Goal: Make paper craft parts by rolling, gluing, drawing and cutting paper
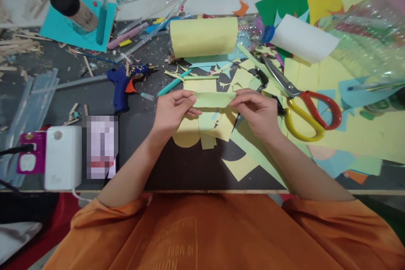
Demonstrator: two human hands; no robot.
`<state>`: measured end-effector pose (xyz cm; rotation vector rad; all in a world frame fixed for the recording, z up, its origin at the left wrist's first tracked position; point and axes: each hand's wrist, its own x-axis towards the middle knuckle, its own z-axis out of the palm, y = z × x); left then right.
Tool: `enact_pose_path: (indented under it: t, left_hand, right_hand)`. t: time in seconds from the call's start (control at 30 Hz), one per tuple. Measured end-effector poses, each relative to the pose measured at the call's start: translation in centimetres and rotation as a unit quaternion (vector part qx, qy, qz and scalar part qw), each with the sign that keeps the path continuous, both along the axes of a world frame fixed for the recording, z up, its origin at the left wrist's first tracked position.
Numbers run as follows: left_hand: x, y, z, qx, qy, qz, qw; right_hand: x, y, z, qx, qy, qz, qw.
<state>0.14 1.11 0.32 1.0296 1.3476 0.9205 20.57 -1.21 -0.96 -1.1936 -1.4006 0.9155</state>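
Observation:
A short strip of pale green paper [214, 100] is stretched level between my two hands, above the table. My left hand [175, 112] pinches its left end between thumb and fingers. At the other end, my right hand [257, 112] grips the strip with thumb and forefinger. Beneath it lie yellow paper scraps [242, 168], partly covered by my hands and the strip. Scissors [311, 112] with one red and one yellow handle loop rest just right of my right hand. Beyond the strip, a clear plastic bottle wrapped in yellow paper [204, 38] lies on its side.
Left of my hands lies a blue glue gun [120, 86]. A white power bank [63, 158] and a phone [101, 147] sit near the front edge. Yellow sheets [357, 135] and clear bottles [370, 46] crowd the right. A black-capped bottle [74, 8] rests on turquoise paper at back left.

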Motion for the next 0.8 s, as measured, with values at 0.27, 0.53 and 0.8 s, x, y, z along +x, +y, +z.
enact_pose_path:
  t: [0.27, 0.53, 0.8]
  left_hand:
    - [-0.07, 0.03, -0.08, 0.013, 0.008, 0.007, 1.0]
    - [0.05, -0.07, -0.09, 0.018, 0.007, 0.013, 1.0]
    - [0.0, 0.13, -0.13, 0.01, 0.014, 0.001, 1.0]
  right_hand:
    - [0.12, -0.04, 0.05, -0.046, 0.026, -0.002, 0.999]
    - [0.01, 0.09, -0.06, -0.054, 0.039, -0.034, 0.997]
    - [0.79, 0.24, -0.53, -0.076, 0.023, 0.022, 0.997]
